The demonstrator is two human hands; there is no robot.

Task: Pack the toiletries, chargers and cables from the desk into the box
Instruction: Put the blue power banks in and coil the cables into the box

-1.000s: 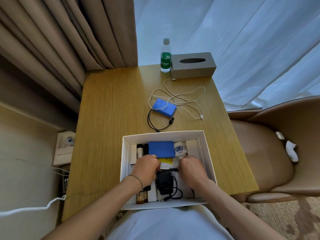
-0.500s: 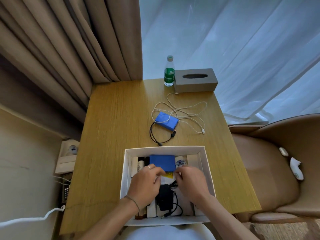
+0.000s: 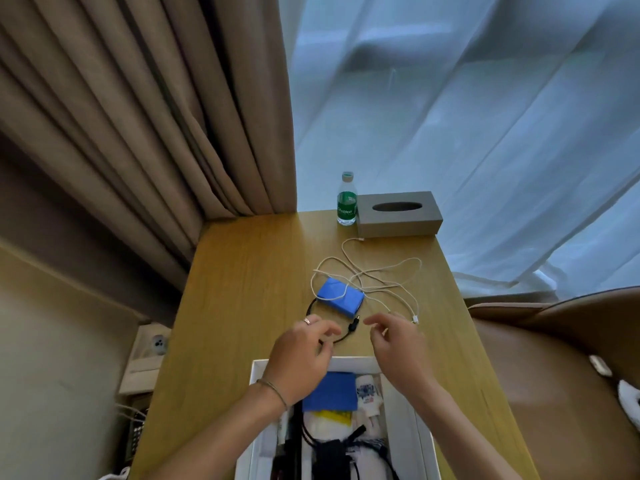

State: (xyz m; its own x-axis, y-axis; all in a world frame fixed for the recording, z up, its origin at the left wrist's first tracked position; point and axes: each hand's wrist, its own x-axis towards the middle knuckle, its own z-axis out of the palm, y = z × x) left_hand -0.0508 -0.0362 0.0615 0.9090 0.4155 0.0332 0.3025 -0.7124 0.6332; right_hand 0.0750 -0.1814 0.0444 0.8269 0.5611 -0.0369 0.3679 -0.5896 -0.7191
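Beyond the box [image 3: 258, 370], both empty hands, left hand [image 3: 301, 358] and right hand [image 3: 398, 348], hover loosely spread just short of the blue charger [image 3: 341, 297].

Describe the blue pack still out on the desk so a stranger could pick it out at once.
Start at the grey tissue box at the far edge of the wooden desk, then come toward the white box. Between them lies the blue pack, flat and rectangular. Unlike the similar blue pad already inside the box, it sits on bare wood, tangled in a white cable with a black cable alongside.
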